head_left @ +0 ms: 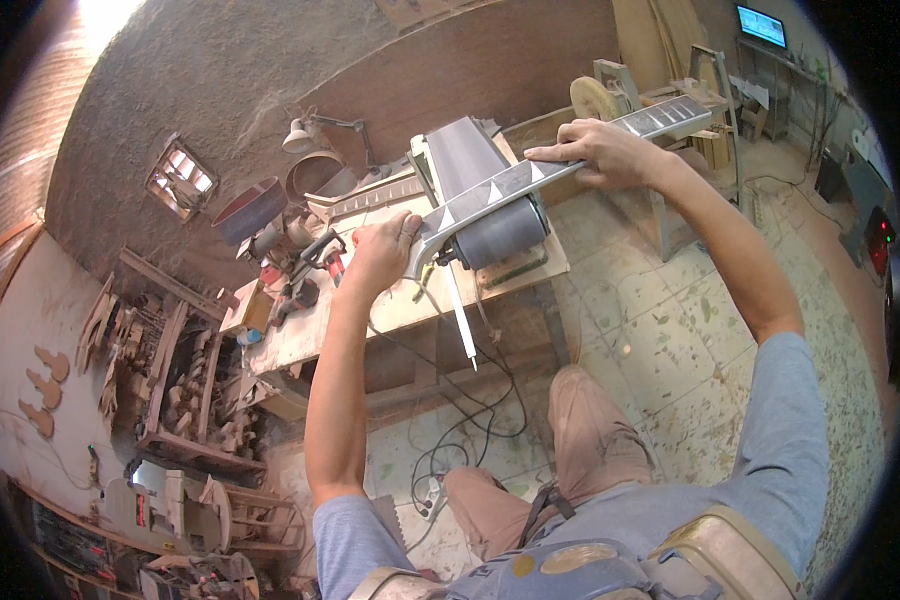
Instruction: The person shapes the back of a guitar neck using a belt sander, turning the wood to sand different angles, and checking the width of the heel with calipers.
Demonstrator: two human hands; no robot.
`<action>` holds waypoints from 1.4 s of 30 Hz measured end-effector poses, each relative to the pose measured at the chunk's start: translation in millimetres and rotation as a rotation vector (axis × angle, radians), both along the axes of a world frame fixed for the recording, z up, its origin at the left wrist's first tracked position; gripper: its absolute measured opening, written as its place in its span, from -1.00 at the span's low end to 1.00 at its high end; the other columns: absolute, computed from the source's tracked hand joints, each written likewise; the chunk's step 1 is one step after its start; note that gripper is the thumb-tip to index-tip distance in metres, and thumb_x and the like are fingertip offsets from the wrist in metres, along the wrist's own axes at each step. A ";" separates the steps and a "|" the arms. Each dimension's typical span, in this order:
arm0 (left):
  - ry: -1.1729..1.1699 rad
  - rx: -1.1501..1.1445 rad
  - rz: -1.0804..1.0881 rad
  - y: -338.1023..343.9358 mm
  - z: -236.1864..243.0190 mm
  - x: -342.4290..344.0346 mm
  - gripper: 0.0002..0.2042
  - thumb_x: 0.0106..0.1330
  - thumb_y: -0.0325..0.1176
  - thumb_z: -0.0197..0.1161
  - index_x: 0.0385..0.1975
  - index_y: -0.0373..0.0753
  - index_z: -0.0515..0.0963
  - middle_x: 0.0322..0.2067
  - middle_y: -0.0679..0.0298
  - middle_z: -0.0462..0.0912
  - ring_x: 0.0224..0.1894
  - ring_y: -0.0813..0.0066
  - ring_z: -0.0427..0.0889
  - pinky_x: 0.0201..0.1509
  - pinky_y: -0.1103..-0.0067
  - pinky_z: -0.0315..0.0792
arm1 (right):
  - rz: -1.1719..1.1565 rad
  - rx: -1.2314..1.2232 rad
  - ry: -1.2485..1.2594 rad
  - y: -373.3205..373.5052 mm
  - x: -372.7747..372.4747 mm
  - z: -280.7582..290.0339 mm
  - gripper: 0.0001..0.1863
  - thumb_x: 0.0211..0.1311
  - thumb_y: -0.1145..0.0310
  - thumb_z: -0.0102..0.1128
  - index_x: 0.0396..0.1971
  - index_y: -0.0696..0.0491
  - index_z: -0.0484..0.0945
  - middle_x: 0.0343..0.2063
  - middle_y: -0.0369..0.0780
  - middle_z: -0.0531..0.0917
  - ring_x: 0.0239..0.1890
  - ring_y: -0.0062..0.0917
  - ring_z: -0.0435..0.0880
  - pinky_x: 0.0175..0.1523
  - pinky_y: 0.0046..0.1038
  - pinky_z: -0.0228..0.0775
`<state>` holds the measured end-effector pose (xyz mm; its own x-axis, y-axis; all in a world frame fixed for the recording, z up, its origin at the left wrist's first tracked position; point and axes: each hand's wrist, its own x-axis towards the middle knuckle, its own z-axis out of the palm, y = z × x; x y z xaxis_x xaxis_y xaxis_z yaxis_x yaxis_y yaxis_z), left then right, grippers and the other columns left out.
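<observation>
The left hand's [380, 252] fingers curl around the left end of the guitar neck [515, 184]. The right hand [613, 154] clasps it beyond mid-length, its index finger directed left along the neck. Both hands are on the workpiece; a section projects past the right hand. The neck's long axis rises from lower left to upper right, crosswise over the sanding belt [463, 158] and its roller [502, 236]. Contact with the belt cannot be determined. The workbench [385, 312] lies below.
</observation>
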<state>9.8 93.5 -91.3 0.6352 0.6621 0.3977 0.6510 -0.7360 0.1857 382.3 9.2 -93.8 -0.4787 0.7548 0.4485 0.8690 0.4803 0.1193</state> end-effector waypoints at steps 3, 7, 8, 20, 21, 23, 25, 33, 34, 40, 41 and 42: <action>-0.081 0.302 -0.100 9.6 -10.3 3.1 -0.70 0.48 -0.19 0.04 -0.31 -0.34 0.49 -0.44 0.00 0.60 -0.30 -0.03 0.57 -0.13 0.22 0.38 | 0.034 0.410 -0.057 8.0 5.2 -21.4 -0.17 0.01 0.54 0.28 0.32 -0.44 0.37 -0.22 -0.32 0.51 -0.11 -0.46 0.51 0.19 -0.38 0.46; -0.125 0.675 -0.175 7.3 -14.8 3.9 -0.78 0.40 -0.26 0.13 -0.37 -0.30 0.46 -0.39 0.02 0.57 -0.26 0.00 0.55 -0.11 0.19 0.37 | 0.039 0.747 -0.132 5.6 4.3 -28.3 -0.20 0.04 0.51 0.27 0.33 -0.37 0.37 -0.23 -0.33 0.47 -0.11 -0.47 0.48 0.22 -0.36 0.42; -0.150 0.684 -0.182 9.6 -15.0 6.2 -0.78 0.40 -0.28 0.12 -0.38 -0.33 0.47 -0.41 0.03 0.57 -0.28 -0.03 0.55 -0.14 0.22 0.39 | 0.028 0.749 -0.166 4.6 5.8 -26.8 -0.21 0.05 0.45 0.28 0.34 -0.36 0.35 -0.23 -0.33 0.47 -0.11 -0.45 0.47 0.20 -0.37 0.42; -0.143 -0.507 0.105 -6.7 27.1 -40.4 -0.42 0.58 0.03 -0.28 -0.15 -0.32 0.62 -0.24 0.23 0.74 -0.18 0.32 0.67 -0.04 0.37 0.46 | -0.059 -0.803 0.352 -54.7 -18.5 71.5 -0.50 -0.23 0.36 0.14 -0.20 0.30 0.68 -0.55 -0.20 0.70 -0.55 -0.56 0.66 -0.41 -0.54 0.50; -0.360 -0.547 -0.011 -11.3 34.1 -44.4 -0.40 0.58 0.03 -0.27 -0.16 -0.37 0.64 -0.23 0.18 0.74 -0.17 0.29 0.68 -0.06 0.41 0.49 | -0.078 -0.844 0.381 -59.5 -20.6 69.9 -0.52 -0.22 0.35 0.14 -0.23 0.31 0.68 -0.56 -0.22 0.70 -0.55 -0.57 0.66 -0.42 -0.55 0.50; -0.797 -0.599 -0.132 -27.4 53.6 -54.7 -0.37 0.57 0.06 -0.24 -0.23 -0.41 0.66 -0.25 0.12 0.73 -0.18 0.31 0.70 -0.05 0.44 0.53 | -0.034 -0.858 0.453 -64.0 -24.8 66.6 -0.58 -0.17 0.35 0.14 -0.29 0.31 0.66 -0.56 -0.21 0.68 -0.54 -0.58 0.65 -0.39 -0.54 0.51; -0.821 -0.518 -0.162 -42.8 74.9 -56.3 -0.37 0.56 0.06 -0.20 -0.25 -0.43 0.67 -0.27 0.08 0.73 -0.19 0.33 0.71 -0.05 0.46 0.54 | 0.080 -0.870 0.485 -58.6 -18.9 60.2 -0.57 -0.15 0.35 0.14 -0.26 0.31 0.66 -0.56 -0.21 0.67 -0.53 -0.57 0.65 -0.38 -0.54 0.51; -0.358 -0.167 -0.040 -51.3 98.7 -26.3 -0.46 0.53 0.01 -0.08 -0.21 -0.37 0.70 -0.26 0.06 0.74 -0.16 0.31 0.71 -0.01 0.43 0.52 | 0.094 -0.762 0.520 -46.2 -30.7 60.8 -0.48 -0.08 0.41 0.11 -0.04 0.29 0.63 -0.57 -0.26 0.63 -0.53 -0.63 0.61 -0.37 -0.60 0.50; -0.309 -0.188 -0.011 -51.4 96.5 -17.9 -0.46 0.52 0.03 -0.09 -0.20 -0.33 0.71 -0.25 0.05 0.74 -0.16 0.27 0.71 0.02 0.40 0.51 | 0.084 -0.760 0.517 -45.9 -32.0 61.3 -0.47 -0.08 0.42 0.10 -0.01 0.28 0.62 -0.57 -0.26 0.62 -0.53 -0.63 0.60 -0.37 -0.60 0.49; -0.046 -0.268 -0.003 -47.5 86.1 19.0 -0.40 0.49 0.15 -0.12 -0.15 -0.27 0.71 -0.24 0.02 0.74 -0.14 0.22 0.71 0.03 0.37 0.53 | 0.004 -0.632 0.365 -43.9 -48.4 67.5 -0.44 -0.11 0.43 0.10 0.02 0.19 0.63 -0.52 -0.22 0.65 -0.51 -0.60 0.60 -0.35 -0.54 0.48; 0.003 -0.272 0.012 -49.8 84.6 26.0 -0.39 0.49 0.16 -0.12 -0.14 -0.28 0.71 -0.24 0.02 0.74 -0.14 0.22 0.72 0.02 0.38 0.54 | 0.017 -0.593 0.348 -42.3 -49.7 67.1 -0.43 -0.12 0.43 0.09 0.02 0.18 0.64 -0.51 -0.21 0.66 -0.50 -0.59 0.60 -0.33 -0.53 0.48; 0.058 -0.264 0.096 -55.7 83.6 34.1 -0.38 0.43 0.23 -0.04 -0.13 -0.26 0.71 -0.31 0.05 0.73 -0.20 0.26 0.71 -0.06 0.43 0.54 | 0.072 -0.540 0.318 -38.6 -48.1 66.1 -0.43 -0.13 0.43 0.09 0.02 0.19 0.63 -0.49 -0.19 0.67 -0.48 -0.57 0.60 -0.30 -0.52 0.48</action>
<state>43.8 37.8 -7.7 0.5809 0.7963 0.1685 0.7307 -0.6014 0.3233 334.2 -29.4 -27.7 -0.4427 0.8854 0.1418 0.7855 0.4592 -0.4149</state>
